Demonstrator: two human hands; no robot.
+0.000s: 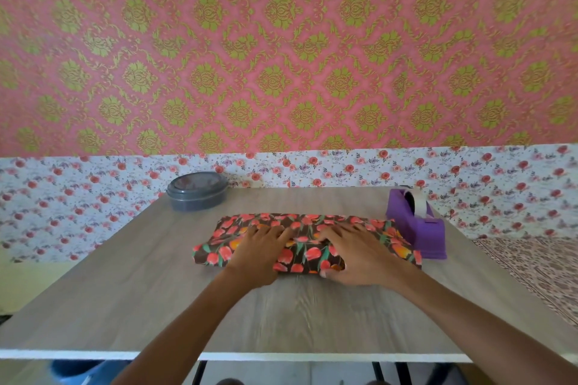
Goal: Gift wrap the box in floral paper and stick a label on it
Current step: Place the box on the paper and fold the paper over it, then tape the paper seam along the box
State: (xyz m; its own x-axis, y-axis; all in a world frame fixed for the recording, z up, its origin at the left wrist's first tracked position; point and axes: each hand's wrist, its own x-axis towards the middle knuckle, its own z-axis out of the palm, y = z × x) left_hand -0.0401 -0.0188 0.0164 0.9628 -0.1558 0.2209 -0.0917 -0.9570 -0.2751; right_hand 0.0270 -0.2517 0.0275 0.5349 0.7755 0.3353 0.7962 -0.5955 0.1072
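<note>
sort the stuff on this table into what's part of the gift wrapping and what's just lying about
In the job:
box wrapped in dark tulip-print paper, left hand and right hand pressing flat on it
purple plastic tape dispenser beside the box, probably for sealing

Lying about:
round grey lidded plastic container at the far left of the wood-grain table, contents unseen

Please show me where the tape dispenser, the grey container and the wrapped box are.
tape dispenser (430, 239), head view, on its purple side.
grey container (197, 201), head view, on its front wall.
wrapped box (305, 251), head view, on its papered top, near the middle.
</note>
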